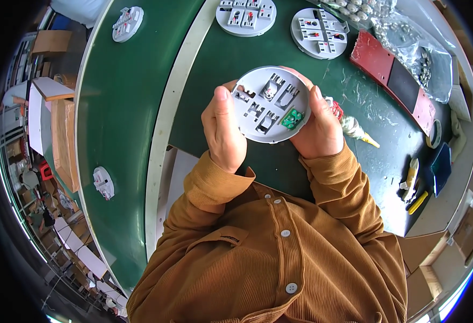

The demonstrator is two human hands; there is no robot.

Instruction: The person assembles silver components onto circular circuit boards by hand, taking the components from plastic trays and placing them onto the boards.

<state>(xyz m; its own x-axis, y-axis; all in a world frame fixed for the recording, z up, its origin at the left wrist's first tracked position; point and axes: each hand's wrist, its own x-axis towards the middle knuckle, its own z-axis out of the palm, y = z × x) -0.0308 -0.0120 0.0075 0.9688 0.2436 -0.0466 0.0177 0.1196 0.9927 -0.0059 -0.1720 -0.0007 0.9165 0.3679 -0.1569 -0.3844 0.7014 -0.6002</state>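
Note:
Between my two hands is a round white plastic housing (pixel 254 91), its hollow inner side with slots and clips facing up. A small green circuit board (pixel 292 119) sits inside it near the right rim. My left hand (pixel 225 126) grips the left edge, thumb along the rim. On the opposite edge my right hand (pixel 321 129) holds it, with the thumb at the rim and fingers behind. Just beyond my right hand lies an electric screwdriver (pixel 353 128) with a wrapped body and yellow tip.
Two similar round housings, one far middle (pixel 246 16) and one far right (pixel 319 33), lie on the green bench. Clear bags of metal parts (pixel 422 56) lie behind a red tray (pixel 379 70). A yellow-handled knife (pixel 418 203) rests at right. More housings (pixel 103 183) sit on the left green belt.

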